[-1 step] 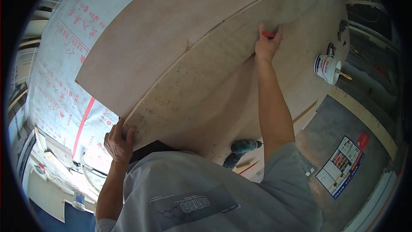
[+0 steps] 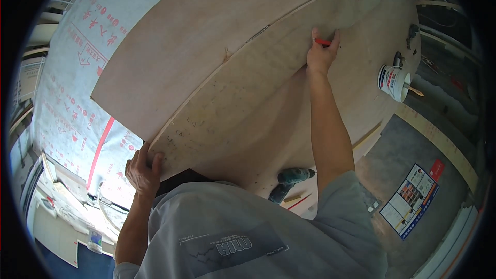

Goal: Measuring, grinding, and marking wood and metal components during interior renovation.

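A long, stained plywood strip [image 2: 243,85] runs from the lower left toward the upper right, lying over a larger plywood sheet [image 2: 160,62]. At the strip's near end, my left hand [image 2: 143,170] grips the corner, with the thumb on top and the fingers around the far edge. Farther along, my right hand [image 2: 321,59] is at the strip's right edge. Between its thumb and fingers is a slim red pencil [image 2: 323,42], partly covered by the hand. A dark shadow falls beside the strip, below my right forearm.
A green-and-black cordless drill [image 2: 289,180] lies near my body, beside a thin red stick [image 2: 299,202]. On the right stands a white bucket [image 2: 388,80] with a wooden handle [image 2: 415,91] sticking out. White printed sheeting [image 2: 72,82] covers the left; a poster [image 2: 411,201] lies lower right.
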Motion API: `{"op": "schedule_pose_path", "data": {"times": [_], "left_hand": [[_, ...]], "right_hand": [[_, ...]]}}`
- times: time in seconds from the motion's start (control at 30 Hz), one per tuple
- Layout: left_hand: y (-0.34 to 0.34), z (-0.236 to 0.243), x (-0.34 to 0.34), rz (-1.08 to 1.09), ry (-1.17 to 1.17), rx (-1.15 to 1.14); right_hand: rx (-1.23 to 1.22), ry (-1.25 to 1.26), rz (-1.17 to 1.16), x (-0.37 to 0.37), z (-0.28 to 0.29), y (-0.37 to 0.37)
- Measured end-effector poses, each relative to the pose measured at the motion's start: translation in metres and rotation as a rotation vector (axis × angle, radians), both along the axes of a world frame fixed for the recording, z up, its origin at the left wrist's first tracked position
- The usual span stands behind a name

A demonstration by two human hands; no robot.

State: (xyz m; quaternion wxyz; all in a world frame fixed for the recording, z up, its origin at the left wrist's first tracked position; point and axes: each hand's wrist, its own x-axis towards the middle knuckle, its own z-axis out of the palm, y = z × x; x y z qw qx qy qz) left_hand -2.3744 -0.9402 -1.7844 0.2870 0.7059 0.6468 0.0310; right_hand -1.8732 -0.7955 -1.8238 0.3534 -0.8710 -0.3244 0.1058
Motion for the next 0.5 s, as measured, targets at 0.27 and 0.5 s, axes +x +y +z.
{"op": "schedule_pose_path", "data": {"times": [0.27, 0.5], "left_hand": [[0.001, 0.0, 0.001, -0.002, -0.017, 0.012], [0.003, 0.001, 0.001, 0.018, -0.036, -0.056]], "right_hand": [[0.028, 0.061, 0.013, 0.007, -0.005, 0.0], [0.015, -0.043, 0.034, 0.015, -0.017, -0.003]]}}
